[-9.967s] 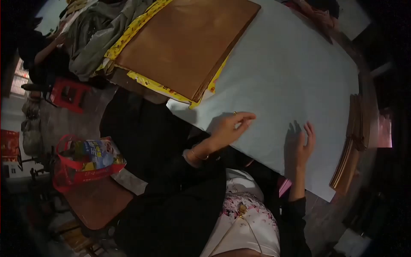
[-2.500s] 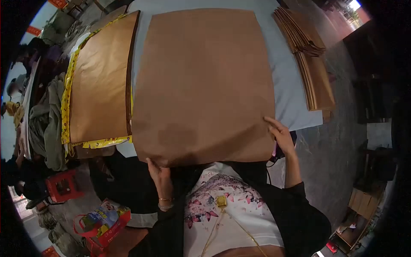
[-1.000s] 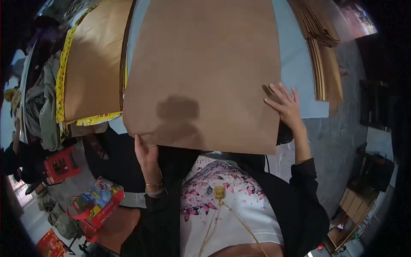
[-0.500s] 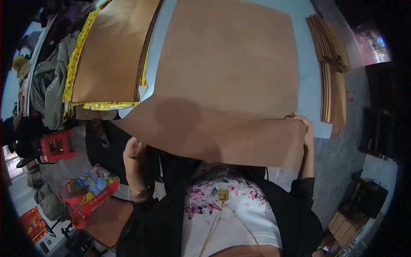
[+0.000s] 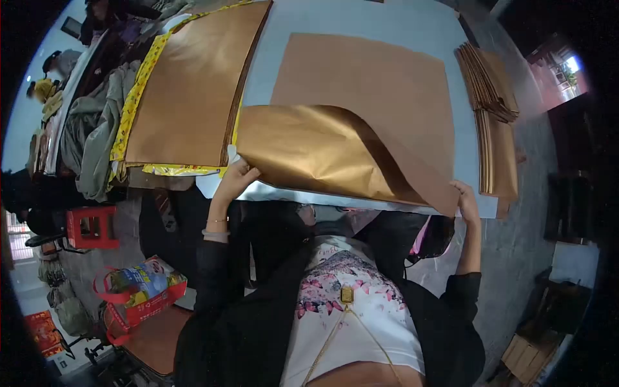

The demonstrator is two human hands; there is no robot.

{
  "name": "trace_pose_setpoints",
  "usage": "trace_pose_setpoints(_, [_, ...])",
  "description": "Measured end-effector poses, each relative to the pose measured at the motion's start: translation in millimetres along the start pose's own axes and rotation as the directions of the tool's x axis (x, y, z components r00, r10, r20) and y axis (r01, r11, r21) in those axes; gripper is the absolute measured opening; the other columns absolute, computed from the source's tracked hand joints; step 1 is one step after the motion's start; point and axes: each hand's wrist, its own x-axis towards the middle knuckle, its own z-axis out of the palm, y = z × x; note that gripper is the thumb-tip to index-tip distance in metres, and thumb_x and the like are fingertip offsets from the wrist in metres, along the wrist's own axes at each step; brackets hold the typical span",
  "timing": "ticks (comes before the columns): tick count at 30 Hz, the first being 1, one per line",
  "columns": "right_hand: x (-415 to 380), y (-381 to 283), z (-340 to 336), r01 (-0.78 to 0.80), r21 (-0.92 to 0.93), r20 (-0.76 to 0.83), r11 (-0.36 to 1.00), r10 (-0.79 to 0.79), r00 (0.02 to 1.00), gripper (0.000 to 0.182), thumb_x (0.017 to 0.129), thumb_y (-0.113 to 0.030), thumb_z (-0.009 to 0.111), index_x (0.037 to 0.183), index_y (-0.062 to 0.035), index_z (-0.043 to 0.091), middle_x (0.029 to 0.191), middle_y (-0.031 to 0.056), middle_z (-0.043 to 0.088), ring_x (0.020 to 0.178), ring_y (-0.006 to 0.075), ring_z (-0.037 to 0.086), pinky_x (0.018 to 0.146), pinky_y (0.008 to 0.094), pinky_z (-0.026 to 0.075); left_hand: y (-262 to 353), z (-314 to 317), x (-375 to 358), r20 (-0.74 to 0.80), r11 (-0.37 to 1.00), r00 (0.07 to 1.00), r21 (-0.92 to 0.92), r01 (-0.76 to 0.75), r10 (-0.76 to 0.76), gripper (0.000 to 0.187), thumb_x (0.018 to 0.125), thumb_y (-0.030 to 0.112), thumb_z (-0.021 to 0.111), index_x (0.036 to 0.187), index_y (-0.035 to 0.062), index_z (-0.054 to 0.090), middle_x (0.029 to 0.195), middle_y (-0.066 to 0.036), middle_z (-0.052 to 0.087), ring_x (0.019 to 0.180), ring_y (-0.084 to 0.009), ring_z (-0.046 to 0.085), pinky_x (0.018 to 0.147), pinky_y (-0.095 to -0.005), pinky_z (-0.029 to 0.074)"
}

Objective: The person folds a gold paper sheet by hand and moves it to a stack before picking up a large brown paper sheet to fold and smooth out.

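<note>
A large paper sheet [image 5: 367, 80], matt brown on top, lies on the pale blue table in front of me. Its left near part curls over, showing a shiny gold side [image 5: 309, 145]. My left hand [image 5: 237, 180] pinches the near left edge of this gold part, fingers closed on it. At the near right corner, my right hand [image 5: 465, 201] grips the brown paper along its edge. Left of the sheet rests a stack of gold-brown paper sheets [image 5: 193, 90] on yellow wrapping.
Folded gold-brown paper pieces [image 5: 496, 151] are piled along the table's right side. Grey cloth [image 5: 97, 138] hangs at the far left. A red stool [image 5: 92, 227] and a chair carrying a red shopping bag [image 5: 151, 306] stand at lower left. The pale blue table [image 5: 361, 19] has its near edge before me.
The sheet's left near part has turned over from brown to gold. My left hand has moved up and right to the table's edge with the paper; my right hand is slightly lower.
</note>
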Motion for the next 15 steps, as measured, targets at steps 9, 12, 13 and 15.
trace_pose_setpoints(9, [42.3, 16.1, -4.3, -0.201, 0.115, -0.154, 0.973, 0.217, 0.964, 0.057, 0.084, -0.043, 0.067, 0.109, 0.0081, 0.06, 0.099, 0.0124, 0.063, 0.086, 0.0187, 0.06, 0.072, 0.0295, 0.047, 0.8, 27.2, 30.1, -0.422, 0.963, 0.898, 0.271, -0.005, 0.124, 0.04, 0.087, 0.034, 0.063, 0.078, -0.0038, 0.055, 0.063, -0.008, 0.05, 0.061, -0.0121, 0.044, 0.057, -0.0283, 0.039])
trace_pose_setpoints(12, [37.9, 19.2, 1.2, -0.146, 0.29, -0.215, 0.946, 0.213, 0.953, 0.064, 0.086, -0.047, 0.064, 0.116, 0.0092, 0.057, 0.107, 0.0146, 0.062, 0.096, 0.0197, 0.059, 0.079, 0.0302, 0.046, 7.3, 31.9, 29.1, -0.406, 0.889, 0.913, 0.434, 0.148, 0.046, 0.039, 0.088, 0.033, 0.062, 0.079, -0.0047, 0.056, 0.065, -0.009, 0.052, 0.061, -0.0131, 0.044, 0.058, -0.0286, 0.04])
trace_pose_setpoints(13, [31.9, 16.8, 4.1, -0.15, 0.374, -0.275, 0.915, 0.264, 0.925, 0.068, 0.087, -0.048, 0.061, 0.119, 0.0114, 0.054, 0.114, 0.0153, 0.06, 0.104, 0.0201, 0.056, 0.085, 0.0304, 0.045, -2.5, 31.6, 32.0, -0.406, 0.941, 0.913, 0.32, 0.105, 0.036, 0.039, 0.088, 0.033, 0.061, 0.081, -0.0056, 0.057, 0.065, -0.009, 0.053, 0.061, -0.0133, 0.046, 0.058, -0.0294, 0.04])
trace_pose_setpoints(15, [26.2, 30.6, -5.6, -0.094, 0.419, -0.2, 0.903, 0.193, 0.961, 0.07, 0.088, -0.049, 0.06, 0.12, 0.0121, 0.053, 0.114, 0.0137, 0.06, 0.105, 0.0193, 0.056, 0.086, 0.0299, 0.045, -1.2, 32.3, 32.8, -0.415, 0.959, 0.908, 0.275, 0.066, 0.056, 0.037, 0.088, 0.031, 0.062, 0.084, -0.0056, 0.059, 0.066, -0.01, 0.055, 0.063, -0.0123, 0.048, 0.058, -0.0292, 0.041])
